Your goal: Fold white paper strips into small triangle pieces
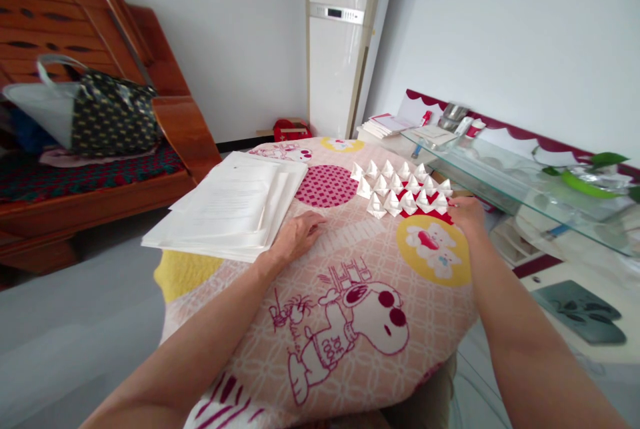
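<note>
Folded white paper boats (392,202) stand in several rows on a patterned cloth (345,242) over the table. At the right end of the front row, my right hand (467,211) has its fingers drawn together against the last paper boat (440,204); the fingertips are partly hidden. My left hand (299,236) lies palm down on the cloth, holding nothing, with its fingers loosely stretched toward the boats. Beside it on the left is a stack of white paper sheets (225,199), some bearing faint print.
To the right is a glass shelf (520,179) carrying a green dish (593,184) with a plant. Papers (385,124) are piled at the back. A wooden bench (175,129) on the left holds a dark patterned bag (115,112). A tall white cabinet unit (333,62) stands behind.
</note>
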### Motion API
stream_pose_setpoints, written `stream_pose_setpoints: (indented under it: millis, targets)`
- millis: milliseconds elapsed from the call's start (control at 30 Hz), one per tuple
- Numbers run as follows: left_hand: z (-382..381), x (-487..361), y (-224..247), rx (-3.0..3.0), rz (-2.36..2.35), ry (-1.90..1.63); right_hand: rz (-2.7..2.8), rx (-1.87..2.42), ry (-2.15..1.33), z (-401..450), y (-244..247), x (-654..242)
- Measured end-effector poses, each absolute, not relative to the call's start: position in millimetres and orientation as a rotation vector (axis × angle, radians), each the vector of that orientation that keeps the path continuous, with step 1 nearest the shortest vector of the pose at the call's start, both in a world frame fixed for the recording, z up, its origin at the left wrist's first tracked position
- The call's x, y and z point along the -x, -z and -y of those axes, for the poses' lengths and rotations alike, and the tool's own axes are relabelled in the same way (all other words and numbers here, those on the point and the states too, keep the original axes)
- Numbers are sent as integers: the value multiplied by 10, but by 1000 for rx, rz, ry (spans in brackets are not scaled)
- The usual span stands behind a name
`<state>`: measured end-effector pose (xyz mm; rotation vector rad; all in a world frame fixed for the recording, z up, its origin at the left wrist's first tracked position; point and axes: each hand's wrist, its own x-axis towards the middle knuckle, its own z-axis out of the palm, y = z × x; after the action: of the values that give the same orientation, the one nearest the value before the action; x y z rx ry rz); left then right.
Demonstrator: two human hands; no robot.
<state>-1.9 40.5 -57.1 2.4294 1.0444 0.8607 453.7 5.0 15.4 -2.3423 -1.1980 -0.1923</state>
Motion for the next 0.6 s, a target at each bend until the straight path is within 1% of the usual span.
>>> stream_pose_setpoints:
  millis: [100, 167, 267, 367, 433, 500, 600]
  targets:
    - [-407, 6, 571, -2433, -1046, -864, 1140, 2238, 300, 54, -197, -4332]
    - [-402, -14, 561, -2443, -1058, -848, 1249, 2064, 286, 131, -209, -4050]
    - [-379, -53, 528, -2453, -1122, -806, 1506, 1803, 39, 229, -180, -3487]
    - [-353, -78, 486, -2450, -1238, -760, 1907, 1713, -316, 277, -85, -2950]
    - [-343, -79, 458, -2416, -1372, -758, 2099, 1682, -448, 280, 20, -2680]
    - [-346, -65, 429, -2398, -1449, -785, 2129, 1690, -440, 272, 148, -2495]
    - [-376, -8, 367, -2356, -1564, -857, 2029, 1832, -218, 271, 341, -2358]
